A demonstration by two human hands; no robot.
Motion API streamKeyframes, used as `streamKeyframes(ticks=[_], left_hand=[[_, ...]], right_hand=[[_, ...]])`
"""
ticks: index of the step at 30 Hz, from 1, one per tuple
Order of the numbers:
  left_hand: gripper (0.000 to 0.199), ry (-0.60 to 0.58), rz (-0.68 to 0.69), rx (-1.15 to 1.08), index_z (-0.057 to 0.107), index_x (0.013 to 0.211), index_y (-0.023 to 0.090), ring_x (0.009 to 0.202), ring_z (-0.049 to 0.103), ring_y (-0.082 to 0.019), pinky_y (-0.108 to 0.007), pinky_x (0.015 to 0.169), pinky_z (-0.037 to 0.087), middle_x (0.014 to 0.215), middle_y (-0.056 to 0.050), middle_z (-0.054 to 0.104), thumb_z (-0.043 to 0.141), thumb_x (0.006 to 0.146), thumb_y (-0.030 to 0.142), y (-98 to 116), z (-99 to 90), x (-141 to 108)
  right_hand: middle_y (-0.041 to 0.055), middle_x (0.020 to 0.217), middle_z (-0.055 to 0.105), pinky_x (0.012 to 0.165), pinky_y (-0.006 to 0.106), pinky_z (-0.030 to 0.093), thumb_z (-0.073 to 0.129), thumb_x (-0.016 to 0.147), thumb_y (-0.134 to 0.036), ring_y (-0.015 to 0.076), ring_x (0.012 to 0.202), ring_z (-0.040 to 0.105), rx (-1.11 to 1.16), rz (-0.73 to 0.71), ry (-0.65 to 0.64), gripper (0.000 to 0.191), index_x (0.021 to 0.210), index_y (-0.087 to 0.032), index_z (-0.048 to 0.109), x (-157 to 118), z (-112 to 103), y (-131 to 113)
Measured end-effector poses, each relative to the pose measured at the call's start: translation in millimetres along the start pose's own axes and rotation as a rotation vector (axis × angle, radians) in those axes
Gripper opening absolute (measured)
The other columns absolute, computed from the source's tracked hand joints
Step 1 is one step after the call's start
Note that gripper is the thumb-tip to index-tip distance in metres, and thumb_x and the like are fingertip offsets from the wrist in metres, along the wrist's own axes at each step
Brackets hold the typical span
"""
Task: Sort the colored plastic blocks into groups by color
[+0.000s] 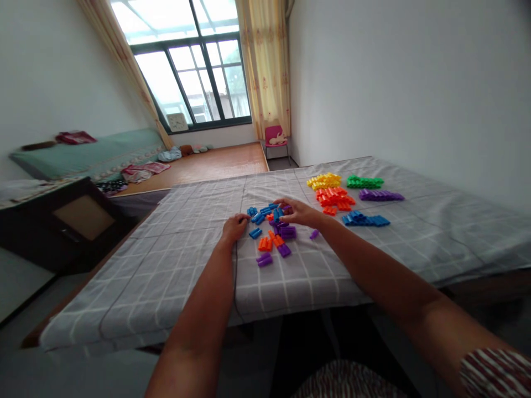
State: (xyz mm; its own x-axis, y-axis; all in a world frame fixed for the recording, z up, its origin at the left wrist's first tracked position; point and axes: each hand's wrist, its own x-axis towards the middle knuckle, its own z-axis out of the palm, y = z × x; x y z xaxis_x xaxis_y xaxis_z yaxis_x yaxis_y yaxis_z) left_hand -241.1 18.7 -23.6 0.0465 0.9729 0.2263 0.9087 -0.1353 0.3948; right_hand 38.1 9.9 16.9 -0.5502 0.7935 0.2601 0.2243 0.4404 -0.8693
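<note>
The head camera looks forward and down across the near checked cloth (182, 243) (window (188, 83) well beyond)

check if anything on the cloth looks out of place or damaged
One purple piece lies alone near the right hand, apart from the mixed pile and from the purple row, so it looks stray. I see no clear damage.

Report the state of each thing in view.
Mixed pieces, loosely scattered.
Left hand, curled beside them.
Right hand, curved over them.
Yellow pile, sorted.
Orange pile, sorted.
Green pile, sorted.
Purple row, lined up.
Blue group, sorted.
Curtains, drawn aside.
Checked cloth, spread, slightly wrinkled.
Window, shut or open unclear.
</note>
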Motion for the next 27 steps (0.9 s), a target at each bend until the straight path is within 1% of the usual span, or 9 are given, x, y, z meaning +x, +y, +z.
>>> streamKeyframes(ticks=[2,4,7,11,14,17,21,24,27], left_hand=[[0.034,-0.004,0.003,0.005,0.073,0.109,0.024,0.105,0.065,-0.019,-0.026,0.092,0.047,0.114,-0.002,0.072,0.048,0.087,0.024,-1,-0.6,1],[0.034,-0.004,0.002,0.012,0.073,0.110,0.023,0.104,0.065,-0.019,-0.027,0.092,0.048,0.114,-0.003,0.072,0.047,0.087,0.025,-3,-0.8,2],[0.034,-0.004,0.001,0.022,0.073,0.110,0.024,0.104,0.065,-0.019,-0.027,0.091,0.048,0.113,-0.003,0.072,0.047,0.087,0.027,-6,-1.0,4],[0.035,-0.010,-0.005,0.038,0.072,0.110,0.025,0.102,0.065,-0.020,-0.027,0.089,0.049,0.113,-0.002,0.072,0.048,0.086,0.029,-6,-2.2,5],[0.034,-0.017,-0.015,0.055,0.072,0.110,0.026,0.103,0.065,-0.020,-0.028,0.090,0.048,0.115,-0.002,0.072,0.048,0.086,0.029,-5,-3.8,5],[0.034,-0.018,-0.023,0.062,0.072,0.110,0.027,0.104,0.065,-0.020,-0.028,0.090,0.048,0.116,-0.002,0.072,0.048,0.086,0.030,-4,-5.0,5],[0.033,-0.006,-0.021,0.069,0.073,0.107,0.028,0.104,0.065,-0.020,-0.028,0.091,0.048,0.114,0.000,0.072,0.049,0.085,0.029,-3,-5.8,5],[0.033,0.000,-0.021,0.059,0.073,0.106,0.029,0.103,0.065,-0.020,-0.028,0.091,0.049,0.113,0.001,0.073,0.049,0.084,0.028,-2,-5.9,5],[0.034,0.002,-0.031,0.051,0.073,0.107,0.027,0.102,0.066,-0.020,-0.028,0.090,0.049,0.114,-0.001,0.072,0.048,0.084,0.029,-3,-5.6,5]], right_hand=[[0.0011,0.083,0.066,0.064,0.024,0.053,0.071,0.071,-0.024,0.0117,0.070,0.062,0.024,0.030,0.051,0.052,0.120,-0.015,0.058,-21,-18,5],[0.0024,0.080,0.067,0.067,0.027,0.054,0.074,0.069,-0.026,0.0141,0.072,0.064,0.006,0.065,0.149,0.051,0.117,-0.014,0.060,-45,-40,13],[0.0076,0.095,0.071,0.080,0.035,0.056,0.076,0.068,-0.033,0.0197,0.087,0.067,-0.017,0.104,0.343,0.048,0.112,-0.017,0.064,-86,-83,26],[0.0106,0.110,0.070,0.095,0.046,0.049,0.074,0.070,-0.045,0.0258,0.104,0.064,-0.096,0.186,0.587,0.049,0.110,-0.018,0.067,-145,-149,43],[0.0123,0.113,0.070,0.098,0.049,0.047,0.073,0.069,-0.049,0.0291,0.109,0.062,-0.165,0.257,0.635,0.053,0.110,-0.017,0.068,-182,-182,57],[0.0134,0.116,0.068,0.100,0.048,0.046,0.073,0.068,-0.051,0.0310,0.113,0.061,-0.187,0.324,0.523,0.054,0.110,-0.017,0.068,-204,-194,70],[0.0128,0.123,0.065,0.104,0.045,0.044,0.073,0.068,-0.051,0.0311,0.120,0.057,-0.201,0.348,0.363,0.054,0.112,-0.020,0.067,-214,-194,73],[0.0116,0.130,0.061,0.104,0.049,0.042,0.070,0.071,-0.052,0.0326,0.127,0.051,-0.309,0.344,0.376,0.055,0.118,-0.022,0.065,-211,-192,66],[0.0115,0.136,0.057,0.103,0.050,0.042,0.066,0.075,-0.052,0.0321,0.129,0.049,-0.379,0.315,0.405,0.058,0.125,-0.022,0.061,-196,-189,57]])
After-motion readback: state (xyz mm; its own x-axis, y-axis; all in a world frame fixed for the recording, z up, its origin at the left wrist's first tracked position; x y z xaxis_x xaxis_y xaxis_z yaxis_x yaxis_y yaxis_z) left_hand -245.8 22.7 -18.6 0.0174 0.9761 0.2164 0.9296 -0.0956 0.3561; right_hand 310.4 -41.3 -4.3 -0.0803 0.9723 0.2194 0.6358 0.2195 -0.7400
